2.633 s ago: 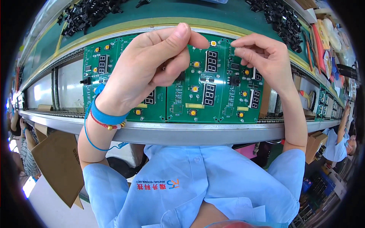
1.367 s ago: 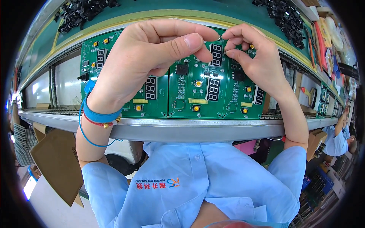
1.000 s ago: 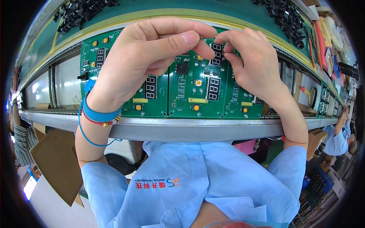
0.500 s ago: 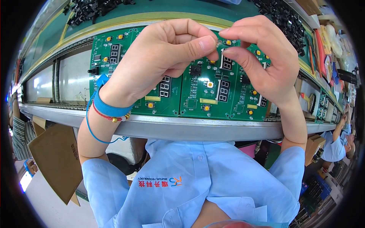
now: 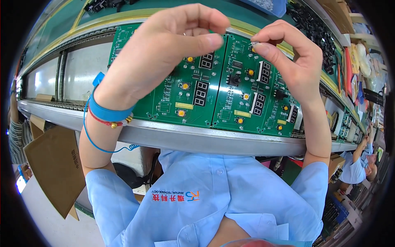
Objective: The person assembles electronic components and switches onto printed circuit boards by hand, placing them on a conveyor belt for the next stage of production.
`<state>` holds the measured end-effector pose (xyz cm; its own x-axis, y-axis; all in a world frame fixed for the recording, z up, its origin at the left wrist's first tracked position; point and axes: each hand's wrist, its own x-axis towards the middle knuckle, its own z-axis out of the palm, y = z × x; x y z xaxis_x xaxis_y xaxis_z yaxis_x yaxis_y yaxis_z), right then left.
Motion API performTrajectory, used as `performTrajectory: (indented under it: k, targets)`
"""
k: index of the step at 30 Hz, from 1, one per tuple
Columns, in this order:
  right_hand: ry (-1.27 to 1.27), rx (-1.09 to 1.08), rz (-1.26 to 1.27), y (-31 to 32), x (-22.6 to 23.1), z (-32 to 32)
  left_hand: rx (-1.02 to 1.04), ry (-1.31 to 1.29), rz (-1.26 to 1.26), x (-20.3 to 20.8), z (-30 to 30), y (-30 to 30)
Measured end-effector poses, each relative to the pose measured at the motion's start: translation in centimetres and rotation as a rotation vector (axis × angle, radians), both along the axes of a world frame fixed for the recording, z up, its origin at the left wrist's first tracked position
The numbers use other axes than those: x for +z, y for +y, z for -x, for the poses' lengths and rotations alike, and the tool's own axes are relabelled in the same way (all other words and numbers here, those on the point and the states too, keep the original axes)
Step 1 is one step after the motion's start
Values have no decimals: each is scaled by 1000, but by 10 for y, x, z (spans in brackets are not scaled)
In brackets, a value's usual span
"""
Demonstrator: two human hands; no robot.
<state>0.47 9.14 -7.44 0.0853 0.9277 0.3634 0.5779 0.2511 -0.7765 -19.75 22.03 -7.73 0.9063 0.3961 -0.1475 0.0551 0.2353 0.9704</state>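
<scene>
My right hand (image 5: 290, 57) pinches a small clear component with thin leads (image 5: 254, 44) between thumb and forefinger, above the upper part of the right green circuit board (image 5: 230, 92). Over the left green circuit board (image 5: 158, 113) is my left hand (image 5: 173, 41), its thumb and forefinger apart and its other fingers curled. I see nothing between that thumb and forefinger. Both boards carry digit displays (image 5: 200, 93) and yellow-topped push buttons (image 5: 185, 86). A blue wrist strap (image 5: 108, 111) with a coiled cord circles my left wrist.
The boards rest on a conveyor with a metal front rail (image 5: 177, 138). Beyond it stands a blue bin (image 5: 279, 7) of small clear parts. Heaps of black parts (image 5: 314, 31) lie at the far right and far left. Another person (image 5: 358, 164) sits at the right.
My hands have moved apart, the left one leftward. The clear component, earlier between both hands, is now in my right fingers. The boards have shifted right along the conveyor.
</scene>
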Motion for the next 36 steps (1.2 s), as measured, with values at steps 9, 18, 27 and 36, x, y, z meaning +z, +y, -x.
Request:
performTrajectory:
  k: [9,18,27,36]
  targets:
    - [-70,33,181,17,-19,12,197,-5,391,8,12,15]
    - [-382,92,114,26,-27,22,-435,-837,282,-48,3,57]
    - [-424,81,92,23,-34,16,146,72,278,14,18,25]
    - [-597,115,-98,24,-28,25,-375,-857,-28,-45,2,56]
